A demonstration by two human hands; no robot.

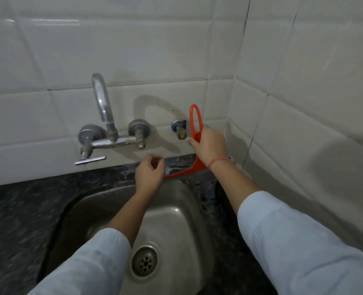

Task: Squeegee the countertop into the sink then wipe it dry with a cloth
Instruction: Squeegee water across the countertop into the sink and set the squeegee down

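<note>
My right hand (210, 145) grips the orange squeegee (194, 120) by its looped handle, which stands upright against the wall tiles. Its blade (182, 172) rests on the dark speckled countertop (23, 209) strip behind the steel sink (176, 209), just at the sink's far rim. My left hand (149, 175) hovers over that rim beside the blade's left end, fingers loosely curled and holding nothing. No cloth is in view.
A wall-mounted chrome tap (104, 116) with two knobs sits left of the squeegee, a small valve (179, 129) right beside the handle. White tiled walls meet in a corner at right. The sink drain (144, 261) lies near me.
</note>
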